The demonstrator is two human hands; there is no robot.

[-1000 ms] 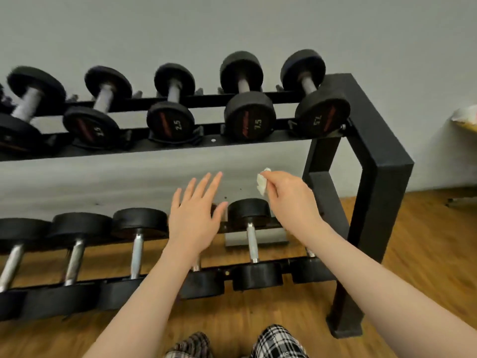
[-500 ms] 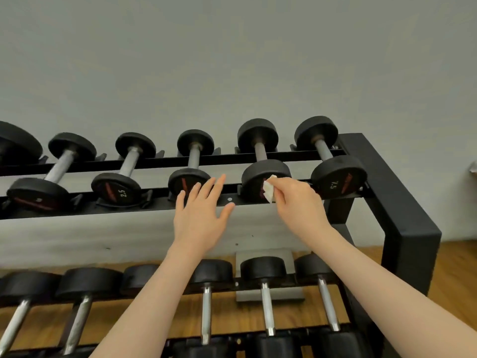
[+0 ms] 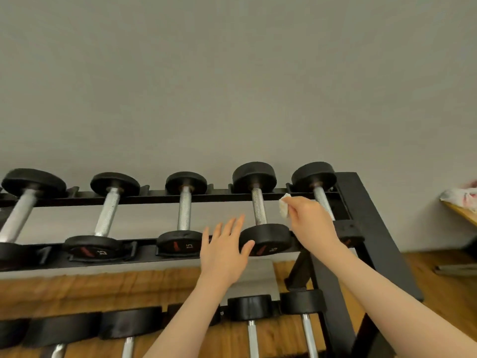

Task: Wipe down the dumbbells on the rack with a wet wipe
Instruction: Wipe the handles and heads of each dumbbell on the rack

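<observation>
both hands have risen: right hand (image 3: 311, 218) pinches the wet wipe (image 3: 284, 208) at three o'clock of a dumbbell (image 3: 259, 209) handle; left hand (image 3: 224, 250), fingers spread, hovers at seven.

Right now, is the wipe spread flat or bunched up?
Bunched up. The wipe shows only as a small crumpled white wad pinched by the right hand, held beside a dumbbell handle, not plainly touching it.

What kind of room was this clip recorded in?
Most likely a small gym or home workout room. A black two-tier rack stands against a plain grey wall, loaded with rubber-headed dumbbells, on a wooden floor.
</observation>
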